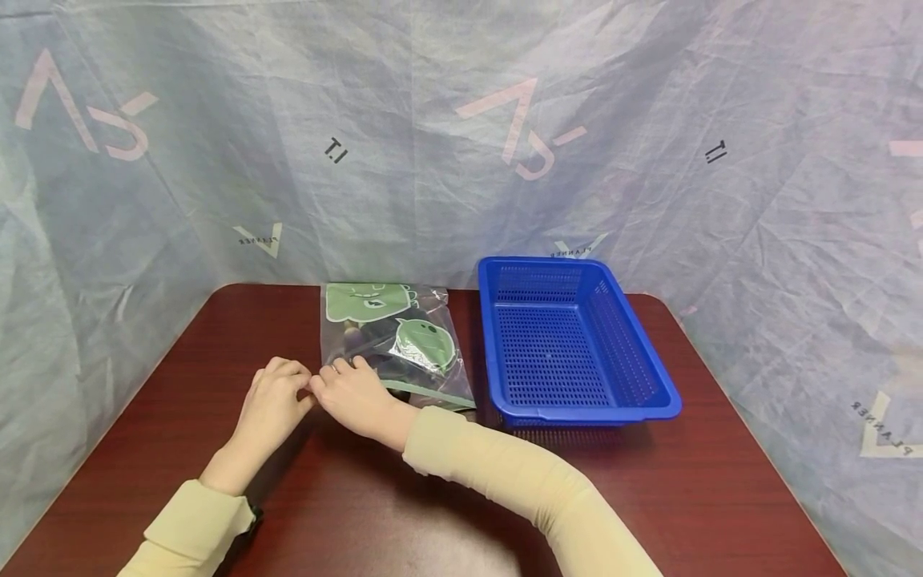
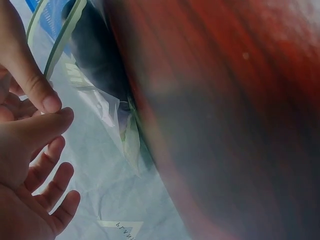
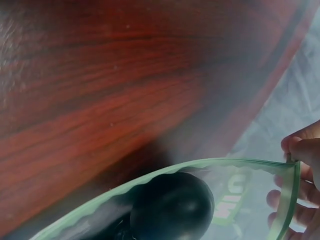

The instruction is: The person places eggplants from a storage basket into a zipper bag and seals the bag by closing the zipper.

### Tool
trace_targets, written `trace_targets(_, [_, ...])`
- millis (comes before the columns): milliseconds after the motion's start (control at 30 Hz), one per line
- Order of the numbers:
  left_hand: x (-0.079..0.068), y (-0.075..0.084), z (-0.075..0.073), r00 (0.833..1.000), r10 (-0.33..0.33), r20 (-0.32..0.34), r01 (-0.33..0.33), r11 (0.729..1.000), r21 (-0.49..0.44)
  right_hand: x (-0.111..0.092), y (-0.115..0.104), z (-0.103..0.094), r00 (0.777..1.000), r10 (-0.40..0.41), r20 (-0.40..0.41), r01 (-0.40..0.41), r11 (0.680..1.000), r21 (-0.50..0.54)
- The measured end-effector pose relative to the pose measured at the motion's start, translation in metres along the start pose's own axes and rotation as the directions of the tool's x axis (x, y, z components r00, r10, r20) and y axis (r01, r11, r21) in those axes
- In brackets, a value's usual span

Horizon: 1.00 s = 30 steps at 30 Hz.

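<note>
A clear zip bag [image 1: 400, 373] with green cartoon prints lies at the back of the table, dark things showing through it. In the right wrist view its green-edged mouth [image 3: 225, 161] gapes around a dark, glossy, rounded thing [image 3: 172, 207]. My left hand [image 1: 270, 401] pinches the bag's left front corner with thumb and fingers. Meeting it fingertip to fingertip, my right hand [image 1: 356, 397] pinches the same corner, its forearm crossing in front of the bag. A longer dark shape [image 2: 97, 55] shows inside the bag from the left wrist.
To the bag's right stands a blue perforated plastic basket [image 1: 548, 357]. The reddish-brown wooden table [image 1: 404, 513] ends at a grey printed cloth [image 1: 404, 184] hanging behind and at both sides.
</note>
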<state>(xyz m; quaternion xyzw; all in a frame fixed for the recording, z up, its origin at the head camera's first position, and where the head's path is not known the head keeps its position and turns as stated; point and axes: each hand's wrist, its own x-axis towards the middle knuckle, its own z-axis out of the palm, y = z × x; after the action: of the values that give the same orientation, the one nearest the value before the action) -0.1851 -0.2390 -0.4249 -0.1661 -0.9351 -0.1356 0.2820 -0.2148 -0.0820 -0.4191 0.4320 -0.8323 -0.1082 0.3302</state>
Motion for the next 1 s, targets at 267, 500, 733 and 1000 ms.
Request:
trace_targets(267, [0.002, 0.001, -0.001, 0.999, -0.016, 0.028, 0.015, 1.000, 0.003, 0.000, -0.002, 0.004, 1.000, -0.027, 0.005, 0.027, 1.000, 0.013])
trace_targets(500, [0.005, 0.005, -0.002, 0.999, -0.032, 0.025, 0.032, 1.000, 0.001, -0.003, 0.001, 0.005, 0.999, -0.034, 0.020, 0.034, 0.999, 0.034])
trace_targets(733, [0.005, 0.005, -0.002, 0.998, -0.041, 0.038, 0.041, 0.999, 0.019, -0.007, 0.003, 0.008, 0.999, -0.041, 0.011, 0.040, 0.998, 0.045])
trace_targets(1000, [0.002, -0.001, -0.001, 0.999, -0.042, 0.022, 0.041, 0.999, 0.015, -0.015, 0.007, 0.008, 0.998, -0.065, 0.016, 0.065, 0.997, 0.033])
